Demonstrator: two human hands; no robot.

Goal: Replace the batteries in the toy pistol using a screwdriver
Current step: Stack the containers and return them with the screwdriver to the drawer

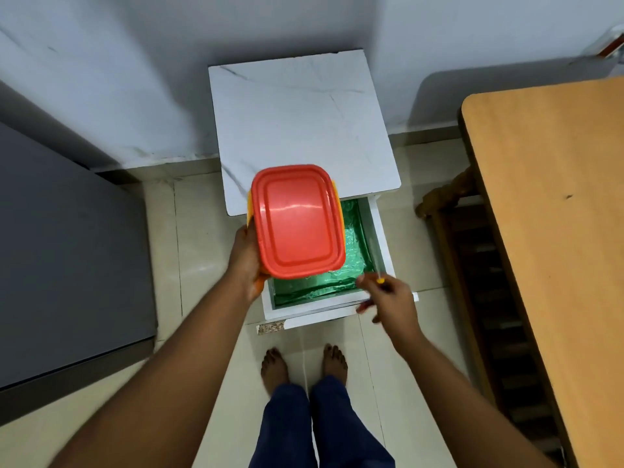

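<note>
Left hand (244, 261) grips red-lidded box (299, 221); right hand (388, 298) pinches blurred screwdriver (377, 268) — over the drawer (380, 231).

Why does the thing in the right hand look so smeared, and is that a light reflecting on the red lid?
Head view: the right hand and the thin tool it grips are motion-blurred, so only a streak and a yellow bit show; the red lid, on the box held by the left hand, carries a pale glare streak; the wide lens bends the wooden table edge.
</note>
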